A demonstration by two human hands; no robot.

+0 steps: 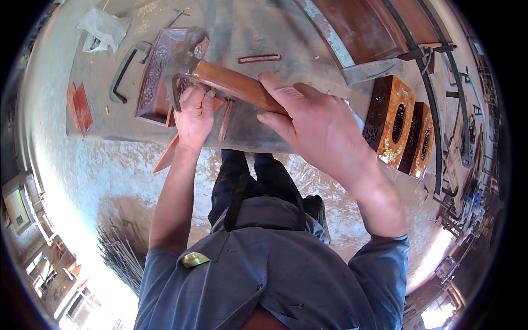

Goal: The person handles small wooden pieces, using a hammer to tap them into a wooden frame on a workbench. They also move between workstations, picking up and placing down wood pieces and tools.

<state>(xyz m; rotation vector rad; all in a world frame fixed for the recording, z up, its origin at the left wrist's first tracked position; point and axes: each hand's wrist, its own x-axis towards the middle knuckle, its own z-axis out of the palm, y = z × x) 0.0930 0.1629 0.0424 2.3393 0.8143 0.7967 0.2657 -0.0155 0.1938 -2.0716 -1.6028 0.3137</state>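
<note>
In my right hand (322, 118) is a claw hammer (236, 85), gripped by its wooden handle. The metal head sits to the left, above and partly over my left hand (195, 113). That hand is closed, fingertips pinched together, on something too small or hidden to make out. Beneath it lies a flat reddish wooden piece (166, 154), its lower end sticking out past the table's near edge. Just beyond and left is a reddish-brown carved wooden box (148, 102), partly covered by the hammer head. A narrow wooden strip (225, 120) lies right of my left hand.
A black clamp (124, 71) and reddish wooden pieces (80, 110) lie left on the table (264, 132). A plastic bag (107, 28) is far left. Another strip (259, 58) lies beyond the hammer. Carved boxes (389, 124) with oval openings stand right, near a large clamped wooden panel (363, 27).
</note>
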